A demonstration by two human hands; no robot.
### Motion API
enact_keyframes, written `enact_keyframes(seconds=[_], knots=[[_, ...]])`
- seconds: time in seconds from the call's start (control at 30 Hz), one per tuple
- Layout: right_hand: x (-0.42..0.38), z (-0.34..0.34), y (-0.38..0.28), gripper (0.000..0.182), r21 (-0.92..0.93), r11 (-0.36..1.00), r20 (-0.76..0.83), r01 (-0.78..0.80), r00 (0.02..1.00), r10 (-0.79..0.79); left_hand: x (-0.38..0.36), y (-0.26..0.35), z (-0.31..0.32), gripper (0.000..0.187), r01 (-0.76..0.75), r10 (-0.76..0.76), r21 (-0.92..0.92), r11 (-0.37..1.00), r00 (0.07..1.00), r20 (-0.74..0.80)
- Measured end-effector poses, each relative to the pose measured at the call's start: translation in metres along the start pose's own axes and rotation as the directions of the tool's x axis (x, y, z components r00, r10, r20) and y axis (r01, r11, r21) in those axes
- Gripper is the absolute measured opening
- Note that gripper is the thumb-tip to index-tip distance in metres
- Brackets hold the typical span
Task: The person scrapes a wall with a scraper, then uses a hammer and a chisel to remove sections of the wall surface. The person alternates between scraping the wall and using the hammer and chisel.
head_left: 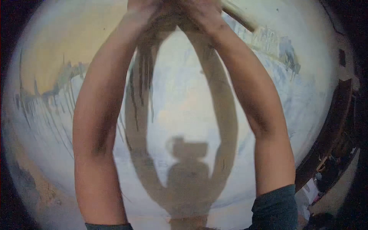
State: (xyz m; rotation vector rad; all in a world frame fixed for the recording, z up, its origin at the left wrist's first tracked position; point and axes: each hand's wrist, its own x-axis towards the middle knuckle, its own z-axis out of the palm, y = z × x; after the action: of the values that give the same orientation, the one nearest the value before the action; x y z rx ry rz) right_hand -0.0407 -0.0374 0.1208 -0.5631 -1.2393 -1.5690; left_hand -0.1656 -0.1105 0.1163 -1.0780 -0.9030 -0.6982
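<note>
In the head view, both arms are reaching up in front of a large painting, which is filling most of the picture. The left hand and the right hand are coming near each other at the top edge, where the frame is cutting off their fingers. A dark stick is jutting out just beside the right hand, slanting down to the right across the painting. I can't make out whether that hand is grasping it, nor whether the left hand is clenched or holding anything.

A shadow of a head and two raised arms is falling on the painting between the arms. Dark drips are running down beside the left forearm, and yellow paint is covering the upper left. Dark sleeves are ending near the elbows.
</note>
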Motion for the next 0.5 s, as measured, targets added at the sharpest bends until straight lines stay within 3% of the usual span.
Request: enact_keyframes(seconds=[0.03,0.07,0.1,0.13,0.23,0.33,0.47,0.5], knots=[[-0.022,-0.010,0.001,0.013,-0.094,0.987,-0.119,0.133,0.982,-0.144,-0.020,-0.002,0.016,0.024,-0.103,0.110,0.050,0.993,0.984,-0.144],[-0.046,-0.022,-0.001,0.013,-0.078,0.988,-0.112,0.136,0.983,-0.144,-0.061,0.010,0.007,0.023,-0.016,-0.012,0.274,0.962,0.995,0.098],[-0.067,-0.033,-0.001,0.011,-0.074,0.968,-0.087,0.239,0.966,-0.245,-0.075,0.020,-0.001,0.026,-0.193,0.210,0.130,0.973,0.969,-0.128],[-0.082,-0.040,-0.003,0.011,-0.069,0.938,-0.057,0.340,0.937,-0.344,-0.093,0.029,-0.005,0.026,-0.194,0.208,0.123,0.973,0.971,-0.120],[-0.091,-0.040,-0.007,0.012,-0.060,0.905,-0.075,0.420,0.903,-0.424,-0.118,0.037,0.002,0.024,-0.112,0.092,-0.079,0.991,0.970,-0.227],[-0.083,-0.042,-0.007,0.012,-0.002,0.915,-0.090,0.402,0.912,-0.401,-0.109,0.037,0.002,0.022,-0.050,0.036,-0.093,0.994,0.988,-0.149],[-0.065,-0.036,-0.002,0.008,0.000,0.915,-0.093,0.403,0.911,-0.401,-0.094,0.023,0.017,0.023,-0.048,0.026,-0.126,0.991,0.985,-0.173],[-0.059,-0.027,0.001,0.010,-0.024,0.900,-0.166,0.436,0.886,-0.434,-0.088,0.018,0.024,0.023,-0.059,0.031,-0.110,0.992,0.969,-0.244]])
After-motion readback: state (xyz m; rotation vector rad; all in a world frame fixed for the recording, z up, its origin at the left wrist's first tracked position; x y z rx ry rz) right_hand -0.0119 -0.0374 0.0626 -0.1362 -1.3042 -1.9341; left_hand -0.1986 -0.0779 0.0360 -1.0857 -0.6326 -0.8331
